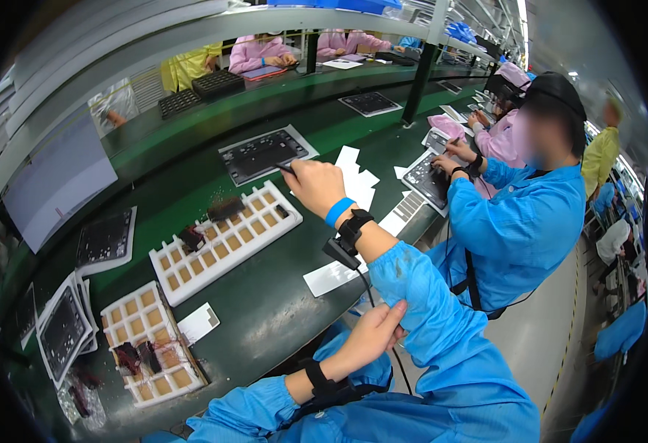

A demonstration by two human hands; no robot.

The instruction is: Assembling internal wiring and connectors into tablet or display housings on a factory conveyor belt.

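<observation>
1. Fingers of the right hand pinch a thin dark tool; the left hand wraps loosely around the right sleeve, holding nothing else.
2. Under those fingers runs a green bench, with co-workers in blue and pink seated beyond and to the right.
3. Just left of the fingertips lies a long white compartment tray; a second one sits farther left.
4. Just ahead of the tool tip rests a dark fixture plate.
5. Judged from this, steadying the wrist and keeping the tip low would help accuracy.
</observation>
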